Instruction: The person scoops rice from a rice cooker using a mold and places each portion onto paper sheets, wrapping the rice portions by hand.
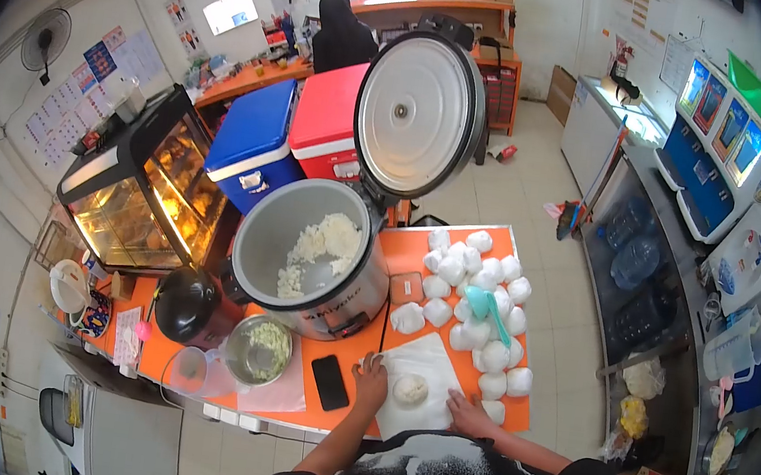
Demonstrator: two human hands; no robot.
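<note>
Rice mound (410, 390) on white sheet (428, 353), folds not yet made

The mound sat on the sheet, between the left hand (370, 376) and the right hand (473, 416). The left fingers were bent and parted at one side edge of the sheet; whether they pinched it could not be told. The right hand lay open, fingers stretched toward the opposite edge, with nothing seen in its grasp.

The step looked like wrapping, at the point where the portion was placed and the sheet lay flat around it. The next move seemed to call for lifting both side edges evenly and bringing them over without squashing the mound.

Counted on the orange table (407, 250): one mound and one sheet between the hands; one black phone (329, 382) just left of the left hand; one steel bowl (236, 345) with pale green food, past the phone; one open cooker (366, 293) holding white rice, ahead and left of the left hand; one small reddish box (407, 287) ahead of that hand. Ahead of the right hand sat white bundles (496, 354), more than twenty, overlapping too much for an exact count. One turquoise object (486, 309) lay on them.
</note>
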